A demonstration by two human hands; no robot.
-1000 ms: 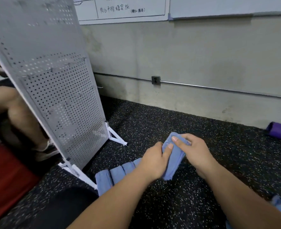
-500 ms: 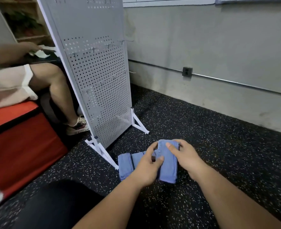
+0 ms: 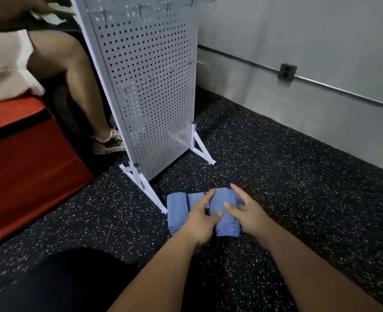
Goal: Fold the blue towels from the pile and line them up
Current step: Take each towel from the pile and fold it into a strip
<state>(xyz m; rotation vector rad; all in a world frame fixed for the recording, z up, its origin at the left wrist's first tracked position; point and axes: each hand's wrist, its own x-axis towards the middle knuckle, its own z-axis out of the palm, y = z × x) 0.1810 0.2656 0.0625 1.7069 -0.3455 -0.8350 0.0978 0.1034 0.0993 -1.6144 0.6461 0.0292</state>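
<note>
Left hand (image 3: 199,219), right hand (image 3: 249,216): bare. Forearms (image 3: 163,273) bare to frame edge. Black garment (image 3: 57,280) over knee, lower left, plain fabric

The folded towels (image 3: 177,210) are plain light blue. The floor (image 3: 298,199) is black, flecked with white and pale specks. The pegboard (image 3: 150,97) is white with a regular grid of dark round holes. The box (image 3: 28,167) is red with a black band; the wall (image 3: 321,30) is grey.

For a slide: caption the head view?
Left hand and right hand touch a folded blue towel ending a row by a pegboard.
</note>
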